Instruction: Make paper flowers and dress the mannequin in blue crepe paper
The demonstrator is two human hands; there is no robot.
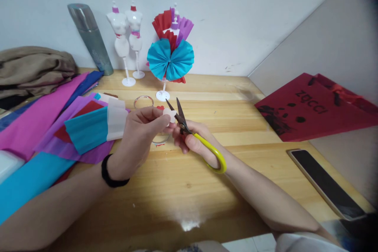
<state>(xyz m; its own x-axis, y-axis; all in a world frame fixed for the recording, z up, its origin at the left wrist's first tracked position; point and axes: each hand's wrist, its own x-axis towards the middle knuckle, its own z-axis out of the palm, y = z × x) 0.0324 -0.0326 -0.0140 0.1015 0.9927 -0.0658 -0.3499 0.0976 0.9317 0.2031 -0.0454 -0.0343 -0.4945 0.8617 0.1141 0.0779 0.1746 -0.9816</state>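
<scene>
Between the thumb and fingers of my left hand is a small white paper cutout with a rounded, petal-like outline. My right hand grips yellow-handled scissors. Their dark blades are parted and point up and away, one lying against the cutout's right edge. Just beyond my fingers, a small red piece and a ring-shaped roll rest on the table. Under my hands another ring is partly hidden.
Coloured paper sheets spread across the left. At the back stand two bare white mannequins, a mannequin dressed in a blue paper fan, and a bottle. On the right are a red bag and a phone.
</scene>
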